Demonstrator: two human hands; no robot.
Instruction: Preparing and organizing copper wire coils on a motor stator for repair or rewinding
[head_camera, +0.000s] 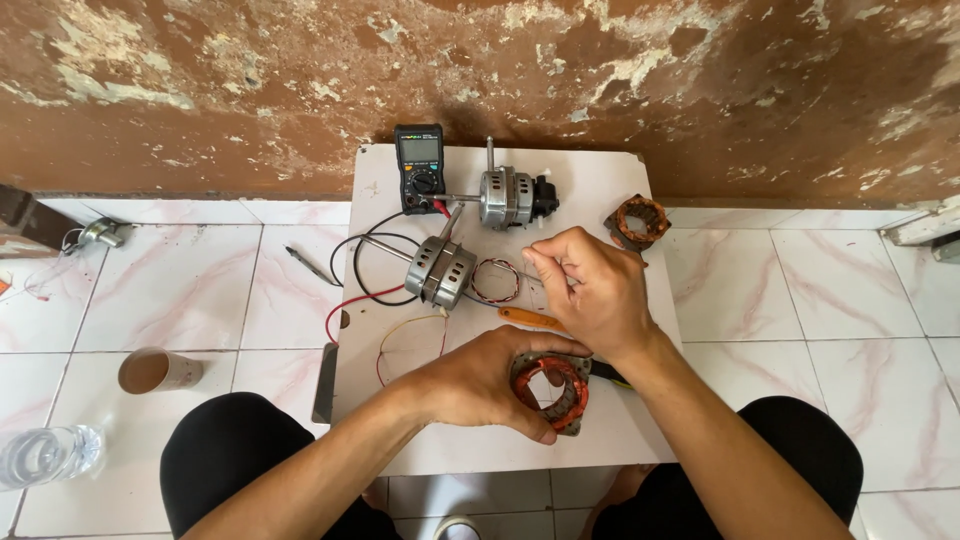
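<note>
Bench (600, 180): white, against peeling brown wall.
Left hand (480, 385): fingers gripping stator (550, 392), near bench's front edge.
Right hand (590, 290): fingers pinched on thin wire, above stator.
Multimeter (420, 165): far behind stator.

White board (600, 180) on the tiled floor (780, 290) carries a multimeter (420, 168), two motors (440, 272) and wire coils (495, 281)

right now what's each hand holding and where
Left hand grips the motor coil ring by its near rim; right hand pinches a thin wire, barely visible.

Multimeter (419, 167), two motors (508, 197) (440, 271), cup (157, 370), bottle (45, 454).
</note>
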